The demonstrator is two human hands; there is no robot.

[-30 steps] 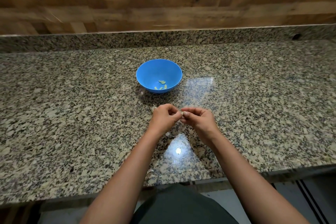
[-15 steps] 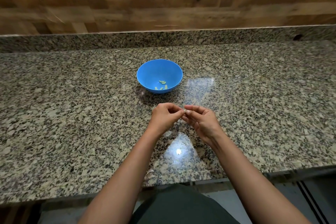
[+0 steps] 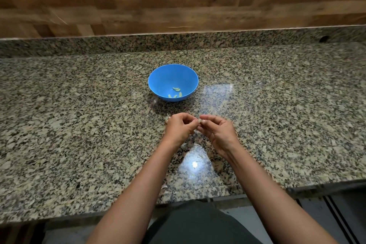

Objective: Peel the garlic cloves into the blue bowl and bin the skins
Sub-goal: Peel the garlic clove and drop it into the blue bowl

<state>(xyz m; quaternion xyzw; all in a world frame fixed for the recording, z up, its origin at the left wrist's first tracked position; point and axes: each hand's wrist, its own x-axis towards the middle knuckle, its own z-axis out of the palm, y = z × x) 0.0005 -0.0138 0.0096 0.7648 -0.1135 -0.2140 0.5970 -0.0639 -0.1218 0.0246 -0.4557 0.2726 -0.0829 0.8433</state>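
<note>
- Head view, nearest item: a dark garment (image 3: 198, 222) is filling the bottom edge, with both forearms reaching forward over the counter (image 3: 79, 125).
- A pale skin scrap (image 3: 164, 186) is lying near the counter's front edge; no bin is showing.
- The left hand (image 3: 179, 128) is curling tightly, its fingertips pinching one end of a garlic clove (image 3: 199, 121).
- The right hand (image 3: 217, 132) is pinching the other end, fingers bent over and slightly blurred.
- Change: half a second ago the right hand was turning palm-up with looser fingers; now it is rolling back over the clove, while the left hand is staying put. Judgement: the skin is still being worked loose, so this clove is not yet ready to drop.
- The clove is being held just above the counter, between the hands and near the bowl. Only a pale tip is showing; its long axis seems to be running left to right, from one hand to the other, though most of it is hidden.
- The blue bowl (image 3: 168, 77) is sitting upright beyond the hands, contents unchanged.
- Several peeled cloves (image 3: 176, 91) are lying in its near-right bottom, curved, pointing in mixed directions.
- A wooden wall (image 3: 178, 12) is rising behind.
</note>
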